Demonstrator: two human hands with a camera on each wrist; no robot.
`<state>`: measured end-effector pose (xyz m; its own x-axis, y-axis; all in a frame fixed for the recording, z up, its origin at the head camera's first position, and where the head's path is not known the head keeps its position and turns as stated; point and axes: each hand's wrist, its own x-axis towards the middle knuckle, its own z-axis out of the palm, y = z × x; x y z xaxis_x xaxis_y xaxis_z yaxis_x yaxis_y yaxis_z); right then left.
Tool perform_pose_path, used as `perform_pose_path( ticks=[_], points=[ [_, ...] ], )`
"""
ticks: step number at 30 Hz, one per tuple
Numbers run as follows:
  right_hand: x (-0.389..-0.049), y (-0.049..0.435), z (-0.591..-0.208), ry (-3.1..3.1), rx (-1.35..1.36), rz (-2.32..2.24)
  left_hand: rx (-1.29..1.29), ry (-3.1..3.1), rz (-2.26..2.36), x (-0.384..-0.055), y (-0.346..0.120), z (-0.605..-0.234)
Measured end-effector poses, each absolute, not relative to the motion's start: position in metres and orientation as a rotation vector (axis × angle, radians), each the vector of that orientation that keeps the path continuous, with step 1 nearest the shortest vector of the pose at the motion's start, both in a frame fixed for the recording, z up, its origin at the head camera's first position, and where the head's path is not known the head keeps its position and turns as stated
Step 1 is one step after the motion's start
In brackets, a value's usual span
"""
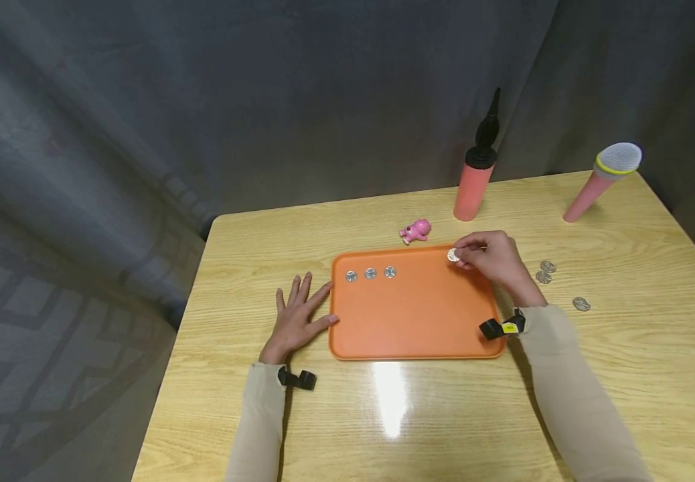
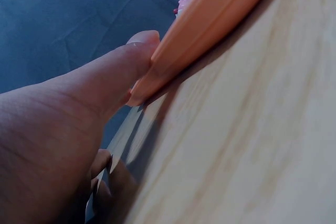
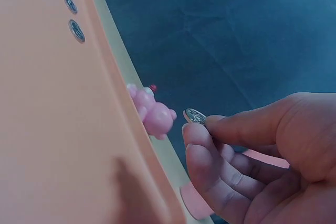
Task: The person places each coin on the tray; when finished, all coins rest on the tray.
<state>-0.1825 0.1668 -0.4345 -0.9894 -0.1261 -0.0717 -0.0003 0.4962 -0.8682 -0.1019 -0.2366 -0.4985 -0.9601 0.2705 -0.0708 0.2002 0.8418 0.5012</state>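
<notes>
My right hand [image 1: 492, 258] pinches a silver coin [image 3: 195, 116] between thumb and fingers, over the far right part of the orange tray [image 1: 414, 314]. Three coins lie in a row inside the tray's far left corner; the nearest of them to the middle is a coin [image 1: 390, 272] with a raised pattern. Flat beside the tray's left side is my left hand [image 1: 296, 318], fingers spread, with the thumb [image 2: 121, 64] touching the rim in the left wrist view.
A pink toy figure [image 1: 416, 231] lies just behind the tray. Farther back stand a pink pump [image 1: 474, 184] with a black top and a toy microphone [image 1: 600, 177]. Right of my right hand, loose coins [image 1: 581, 304] lie on the wooden table [image 1: 444, 422].
</notes>
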Motion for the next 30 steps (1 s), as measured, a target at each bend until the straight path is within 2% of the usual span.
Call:
perform_pose_path(
  ticks=[30],
  points=[
    [-0.202, 0.108, -0.467, 2.452, -0.244, -1.444, 0.364, 2.875, 0.77, -0.101, -0.236, -0.497]
  ],
)
